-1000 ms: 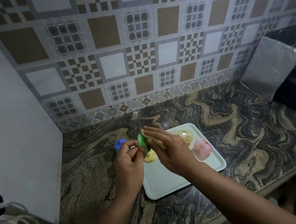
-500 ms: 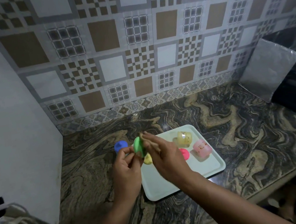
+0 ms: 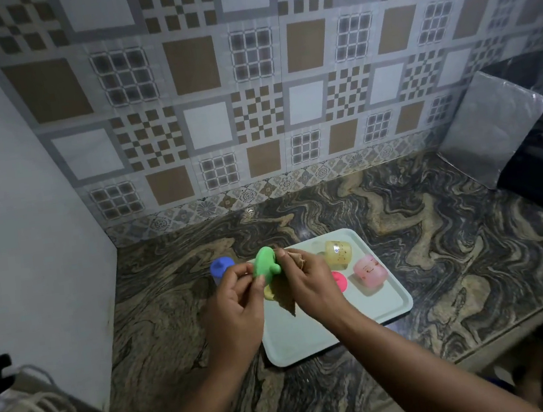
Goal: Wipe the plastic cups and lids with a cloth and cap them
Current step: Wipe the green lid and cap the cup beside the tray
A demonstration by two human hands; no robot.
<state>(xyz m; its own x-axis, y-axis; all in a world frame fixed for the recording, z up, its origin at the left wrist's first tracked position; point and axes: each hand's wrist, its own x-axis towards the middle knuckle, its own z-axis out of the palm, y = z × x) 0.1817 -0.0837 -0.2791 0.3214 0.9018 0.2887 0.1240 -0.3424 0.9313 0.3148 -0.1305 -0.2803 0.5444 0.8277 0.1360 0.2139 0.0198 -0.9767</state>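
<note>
Marble counter point(image 3: 442, 252), tray point(image 3: 394, 307) holding yellow cup point(image 3: 338, 251), pink cup point(image 3: 370, 270)

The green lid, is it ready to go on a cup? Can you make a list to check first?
1. Green lid held firmly by left hand: ok.
2. Cloth in right hand, touching the lid: ok.
3. Lid wiped clean all over: cannot tell.
4. Green cup to match: cannot tell, none in view.
5. Yellow cup and pink cup upright for capping: not ok, both lie sideways on the tray.
</note>
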